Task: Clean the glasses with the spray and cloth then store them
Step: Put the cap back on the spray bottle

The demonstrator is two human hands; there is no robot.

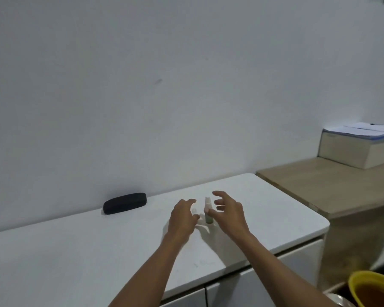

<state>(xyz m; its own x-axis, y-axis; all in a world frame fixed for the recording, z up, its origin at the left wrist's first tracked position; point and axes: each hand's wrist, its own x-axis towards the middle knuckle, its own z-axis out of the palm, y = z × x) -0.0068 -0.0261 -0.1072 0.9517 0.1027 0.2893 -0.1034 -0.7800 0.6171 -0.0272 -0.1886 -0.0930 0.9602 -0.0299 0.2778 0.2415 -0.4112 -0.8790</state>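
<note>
Flanking the upright spray bottle [208, 210], both hands hover with fingers spread.

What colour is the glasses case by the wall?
Black, seen in the head view: glasses case.

No text, label, brand, number or sign can be read anywhere in this view. The small spray bottle [208, 210] standing on the white worktop [75, 251] shows no legible print; it is blurred and partly hidden. The black glasses case [124, 203] by the wall carries no visible marking. The thick book [355, 149] on the wooden shelf [308, 187] at the right has loose papers [364, 129] on top, and any writing on them is too small and washed out to make out.
</note>
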